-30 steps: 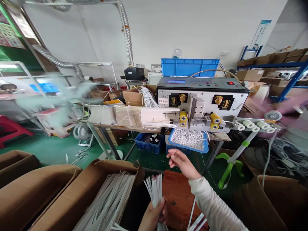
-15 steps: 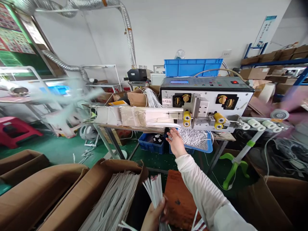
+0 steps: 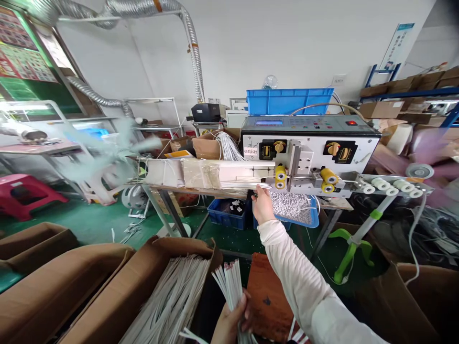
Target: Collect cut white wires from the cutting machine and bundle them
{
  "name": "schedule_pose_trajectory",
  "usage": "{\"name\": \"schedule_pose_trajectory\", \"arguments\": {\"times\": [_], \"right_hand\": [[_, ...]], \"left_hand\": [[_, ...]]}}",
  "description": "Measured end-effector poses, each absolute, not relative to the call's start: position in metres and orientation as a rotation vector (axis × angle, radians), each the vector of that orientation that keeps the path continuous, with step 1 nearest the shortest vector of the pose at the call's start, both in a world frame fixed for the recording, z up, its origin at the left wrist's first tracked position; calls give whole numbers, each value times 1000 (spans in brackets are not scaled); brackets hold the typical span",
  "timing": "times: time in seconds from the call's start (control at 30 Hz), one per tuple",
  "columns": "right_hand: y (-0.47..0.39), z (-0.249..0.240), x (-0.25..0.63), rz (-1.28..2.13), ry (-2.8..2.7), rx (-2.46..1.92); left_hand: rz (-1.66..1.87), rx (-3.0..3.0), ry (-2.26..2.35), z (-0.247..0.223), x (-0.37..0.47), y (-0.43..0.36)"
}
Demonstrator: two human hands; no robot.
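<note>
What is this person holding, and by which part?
The left grip holds a bundle of white wires below its reddish upper end. The right grip reaches other wires' right ends; whether it holds them cannot be told.

Lower centre: two hands (image 3: 263,206), one fanned bundle (image 3: 234,283). Centre right: one machine (image 3: 311,124), four yellow rollers (image 3: 328,175). Lower right: one green-footed stand (image 3: 352,244).

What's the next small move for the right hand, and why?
I'd probably pinch the right hand closed on the white strips beside the machine and ease them out. Its fingertips are at the strips' near ends, though whether they grip is hard to tell, and the left hand holds a bundle of similar strips they could join.
</note>
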State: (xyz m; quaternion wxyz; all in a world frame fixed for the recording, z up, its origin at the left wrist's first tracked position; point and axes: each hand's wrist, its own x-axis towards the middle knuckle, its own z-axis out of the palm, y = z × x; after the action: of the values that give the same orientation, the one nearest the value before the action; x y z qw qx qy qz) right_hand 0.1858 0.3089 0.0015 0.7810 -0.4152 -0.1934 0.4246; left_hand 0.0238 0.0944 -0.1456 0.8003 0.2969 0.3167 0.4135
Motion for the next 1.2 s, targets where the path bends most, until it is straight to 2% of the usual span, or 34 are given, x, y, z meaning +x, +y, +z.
{"name": "schedule_pose_trajectory", "arguments": {"times": [0.33, 0.53, 0.6, 0.7, 0.87, 0.97, 1.07, 1.2], "right_hand": [[321, 16, 188, 855, -449, -915], [271, 2, 181, 396, -932, -920], [237, -6, 184, 355, -1155, -861], [183, -10, 200, 505, -1616, -843], [133, 6, 221, 1056, -2210, -761], [129, 6, 216, 1304, -2165, -754], [132, -5, 210, 1474, -2003, -925], [140, -22, 214, 1432, -1894, -1119]], "left_hand": [[913, 634, 684, -135, 19, 90], [947, 621, 747, -121, 13, 88], [951, 626, 724, -116, 8, 92], [968, 641, 693, -107, -1, 100], [964, 667, 638, -89, 3, 117], [906, 683, 607, -87, 21, 123], [879, 610, 615, -91, 40, 121], [849, 472, 618, -96, 51, 111]]}}
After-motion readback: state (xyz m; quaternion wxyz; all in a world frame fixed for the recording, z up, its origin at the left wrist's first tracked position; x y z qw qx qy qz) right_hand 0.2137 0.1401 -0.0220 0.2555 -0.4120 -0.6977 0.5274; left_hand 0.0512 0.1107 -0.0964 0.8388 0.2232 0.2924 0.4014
